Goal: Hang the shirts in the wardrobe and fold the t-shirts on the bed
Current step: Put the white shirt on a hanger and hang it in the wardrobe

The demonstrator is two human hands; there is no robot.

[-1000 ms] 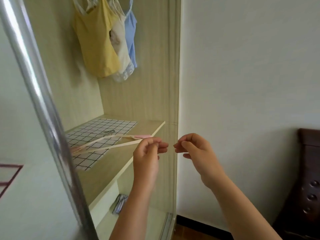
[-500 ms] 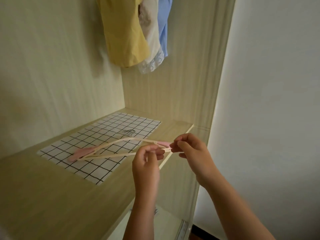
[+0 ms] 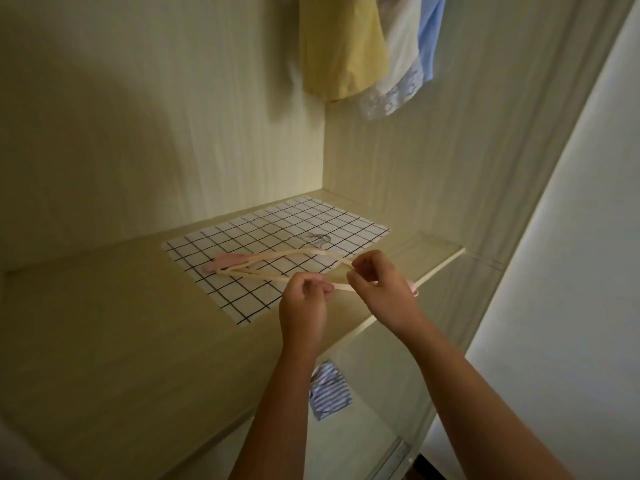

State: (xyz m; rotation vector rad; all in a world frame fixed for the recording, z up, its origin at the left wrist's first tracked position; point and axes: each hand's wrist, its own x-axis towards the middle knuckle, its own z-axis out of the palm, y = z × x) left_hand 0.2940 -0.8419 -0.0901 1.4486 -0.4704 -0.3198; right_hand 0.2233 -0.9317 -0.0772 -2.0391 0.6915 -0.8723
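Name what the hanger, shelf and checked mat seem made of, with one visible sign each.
Hanger: likely plastic, matt cream with pink tips, thin moulded arms.
Shelf: probably laminated board, pale printed wood grain.
Mat: perhaps paper or plastic sheet, lying flat.

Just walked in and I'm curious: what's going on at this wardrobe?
A person stands at the wardrobe shelf, and both hands pinch one thin beige hanger with pink ends. The left hand and right hand hold its near end, while its far end is over a checked mat. No shirt is on it yet. Yellow, white and blue tops hang above.
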